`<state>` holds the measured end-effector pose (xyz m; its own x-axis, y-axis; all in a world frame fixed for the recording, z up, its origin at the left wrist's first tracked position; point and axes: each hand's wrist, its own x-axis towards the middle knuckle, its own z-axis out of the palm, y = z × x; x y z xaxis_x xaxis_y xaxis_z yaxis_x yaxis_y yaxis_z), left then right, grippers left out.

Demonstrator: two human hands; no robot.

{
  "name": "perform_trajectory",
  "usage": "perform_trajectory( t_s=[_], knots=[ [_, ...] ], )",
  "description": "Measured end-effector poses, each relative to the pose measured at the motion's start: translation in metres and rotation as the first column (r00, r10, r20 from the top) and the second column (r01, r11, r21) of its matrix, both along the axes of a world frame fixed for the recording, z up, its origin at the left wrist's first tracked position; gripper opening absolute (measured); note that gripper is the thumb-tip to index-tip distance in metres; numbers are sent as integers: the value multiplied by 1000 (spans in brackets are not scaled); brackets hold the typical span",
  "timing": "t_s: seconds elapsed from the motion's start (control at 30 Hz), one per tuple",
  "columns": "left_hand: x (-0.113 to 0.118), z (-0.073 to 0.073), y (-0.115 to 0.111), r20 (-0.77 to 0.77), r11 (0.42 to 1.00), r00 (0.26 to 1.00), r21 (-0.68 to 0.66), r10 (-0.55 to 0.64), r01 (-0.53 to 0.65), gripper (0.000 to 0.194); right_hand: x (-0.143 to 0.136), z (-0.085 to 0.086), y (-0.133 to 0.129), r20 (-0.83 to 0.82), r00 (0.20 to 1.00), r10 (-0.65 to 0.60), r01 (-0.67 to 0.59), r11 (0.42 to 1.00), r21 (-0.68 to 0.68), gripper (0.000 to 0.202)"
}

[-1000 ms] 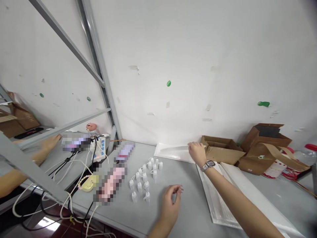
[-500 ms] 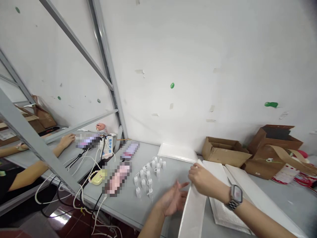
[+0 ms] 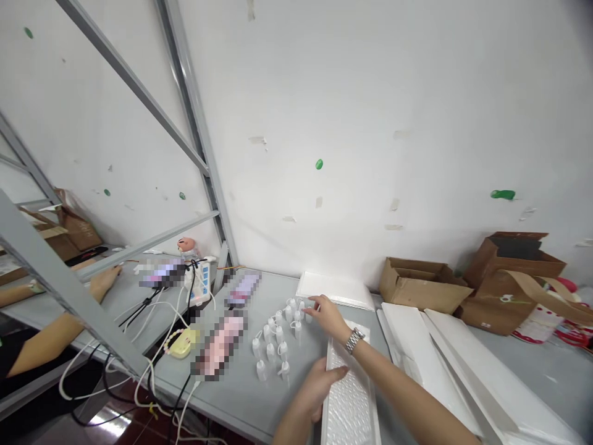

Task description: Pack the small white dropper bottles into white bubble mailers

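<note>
My left hand [image 3: 317, 389] grips the left edge of a white bubble mailer [image 3: 349, 402], its thumb lying over the bumpy face. The mailer lies lengthwise in front of me, and my right forearm crosses over part of it. At the back right of a group of small white squeeze bottles [image 3: 278, 335], my right hand [image 3: 328, 316] has its thumb and fingertips around the top of one small bottle [image 3: 308, 316]. That bottle still stands among the others, partly hidden by the fingers. The bottles have tethered caps. A metal-banded watch [image 3: 355, 340] is on my right wrist.
More white mailers [image 3: 412, 346] lie at right, and a flat stack [image 3: 334, 289] rests by the wall. Behind are a cardboard box [image 3: 421, 290] and brown bags [image 3: 495, 303]. Phones [image 3: 222, 343], cables and a power strip [image 3: 200, 281] lie left. Beyond the metal frame [image 3: 194, 111] are another person's arms.
My right hand has let go of the mailer and moved left to the bottles. My left hand, open before, now holds the mailer, which has turned to show its bubbled face.
</note>
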<state>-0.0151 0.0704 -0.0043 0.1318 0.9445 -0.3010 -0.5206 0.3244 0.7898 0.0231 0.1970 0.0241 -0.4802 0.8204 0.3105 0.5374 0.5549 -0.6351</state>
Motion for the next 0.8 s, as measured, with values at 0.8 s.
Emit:
perform_trajectory(
  t_s=[0.8],
  knots=[
    [-4,-20,8,-176,984,968,34,179,-175,37,121,23,-53,-436,888,-146,257,943,209,21]
  ],
)
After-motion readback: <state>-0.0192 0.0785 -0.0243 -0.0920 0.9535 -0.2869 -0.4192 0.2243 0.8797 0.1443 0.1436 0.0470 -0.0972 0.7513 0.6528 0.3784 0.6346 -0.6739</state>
